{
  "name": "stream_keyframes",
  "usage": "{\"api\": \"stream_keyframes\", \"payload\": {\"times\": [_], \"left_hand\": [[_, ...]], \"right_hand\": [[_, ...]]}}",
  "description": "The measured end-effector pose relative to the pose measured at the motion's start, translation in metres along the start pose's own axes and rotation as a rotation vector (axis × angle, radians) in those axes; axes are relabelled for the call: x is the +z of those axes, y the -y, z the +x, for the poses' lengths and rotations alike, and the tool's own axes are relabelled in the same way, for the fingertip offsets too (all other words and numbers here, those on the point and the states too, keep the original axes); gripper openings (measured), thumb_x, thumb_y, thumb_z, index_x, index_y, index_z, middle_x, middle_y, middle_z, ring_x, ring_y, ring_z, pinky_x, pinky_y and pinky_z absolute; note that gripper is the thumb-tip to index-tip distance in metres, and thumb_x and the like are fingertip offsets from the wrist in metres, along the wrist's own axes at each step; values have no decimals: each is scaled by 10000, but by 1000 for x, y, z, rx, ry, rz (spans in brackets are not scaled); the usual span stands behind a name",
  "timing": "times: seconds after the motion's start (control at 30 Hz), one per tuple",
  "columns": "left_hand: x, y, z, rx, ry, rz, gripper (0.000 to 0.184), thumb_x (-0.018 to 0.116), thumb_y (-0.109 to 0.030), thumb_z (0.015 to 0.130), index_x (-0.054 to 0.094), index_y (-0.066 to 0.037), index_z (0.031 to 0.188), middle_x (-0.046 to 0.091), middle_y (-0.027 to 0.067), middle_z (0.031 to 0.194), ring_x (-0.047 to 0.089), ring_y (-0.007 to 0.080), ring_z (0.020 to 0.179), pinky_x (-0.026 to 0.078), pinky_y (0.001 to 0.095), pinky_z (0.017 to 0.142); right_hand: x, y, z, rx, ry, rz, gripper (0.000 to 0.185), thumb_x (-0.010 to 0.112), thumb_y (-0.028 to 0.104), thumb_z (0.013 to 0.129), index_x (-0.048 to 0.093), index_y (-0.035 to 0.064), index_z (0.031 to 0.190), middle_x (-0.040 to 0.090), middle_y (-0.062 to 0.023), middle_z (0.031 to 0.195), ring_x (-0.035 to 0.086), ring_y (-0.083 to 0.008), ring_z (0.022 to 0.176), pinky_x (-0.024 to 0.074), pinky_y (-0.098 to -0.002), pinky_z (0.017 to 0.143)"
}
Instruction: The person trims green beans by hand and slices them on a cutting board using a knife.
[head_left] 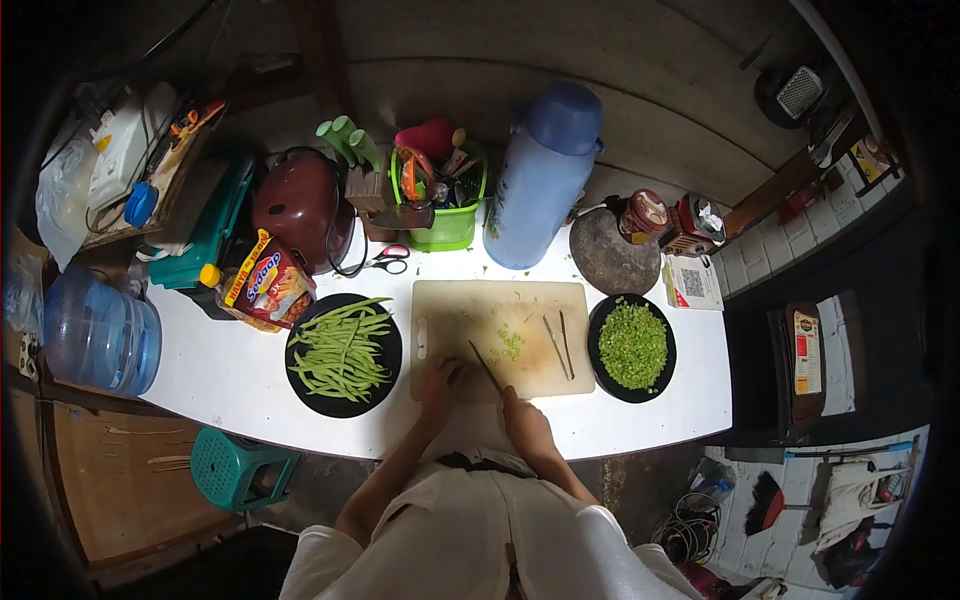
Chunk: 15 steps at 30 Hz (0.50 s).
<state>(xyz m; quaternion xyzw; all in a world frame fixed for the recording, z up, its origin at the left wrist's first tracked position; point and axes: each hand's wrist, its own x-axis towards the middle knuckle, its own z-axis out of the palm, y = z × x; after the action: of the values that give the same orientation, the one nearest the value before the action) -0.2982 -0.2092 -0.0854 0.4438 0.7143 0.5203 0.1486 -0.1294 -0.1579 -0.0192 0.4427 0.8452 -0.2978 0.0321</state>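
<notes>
My right hand [526, 420] is closed on the handle of a knife [487, 366], whose blade points up and left over the cutting board [460, 300]. At the board's lower left edge rests my left hand [441, 385], its fingers bent; whether it holds anything is too small to tell. Chopped green pieces [510, 343] lie on the board, with metal tongs [558, 346] to their right. Whole green beans [342, 350] fill a black plate [300, 391] on the left. On the right, another black plate [597, 377] holds finely chopped green beans [632, 346].
Behind the board stand a blue thermos [540, 180], a green basket [443, 231] of utensils and a stone mortar [612, 255]. Scissors [392, 260], a noodle packet [270, 284] and a water jug [105, 335] are at the left. A green stool [225, 468] stands below.
</notes>
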Motion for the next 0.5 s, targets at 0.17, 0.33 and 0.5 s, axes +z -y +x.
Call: {"api": "stream_keyframes", "payload": {"times": [0.17, 0.33, 0.5], "left_hand": [[0, 4, -4, -51, 10, 11, 151, 634, -7, 780, 642, 6, 931, 587, 126, 1007, 560, 299, 969, 447, 365, 859], [-1, 3, -4, 36, 9, 69, 175, 618, 15, 772, 633, 16, 946, 577, 140, 1038, 552, 308, 993, 437, 372, 886], [0, 6, -6, 41, 2, 104, 175, 622, 10, 769, 634, 22, 943, 561, 147, 1059, 543, 311, 1005, 436, 375, 882]], "right_hand": [[2, -7, -9, -40, 5, -14, 152, 395, 159, 924, 416, 53, 1031, 618, -255, 783, 603, -452, 763, 461, -537, 641], [2, 1, -21, -8, 61, 39, 148, 395, 172, 926, 409, 70, 1032, 619, -247, 805, 604, -448, 788, 463, -536, 653], [12, 1, -20, 15, 87, 27, 179, 409, 186, 923, 392, 90, 1073, 617, -263, 788, 605, -461, 782, 467, -542, 654]]}}
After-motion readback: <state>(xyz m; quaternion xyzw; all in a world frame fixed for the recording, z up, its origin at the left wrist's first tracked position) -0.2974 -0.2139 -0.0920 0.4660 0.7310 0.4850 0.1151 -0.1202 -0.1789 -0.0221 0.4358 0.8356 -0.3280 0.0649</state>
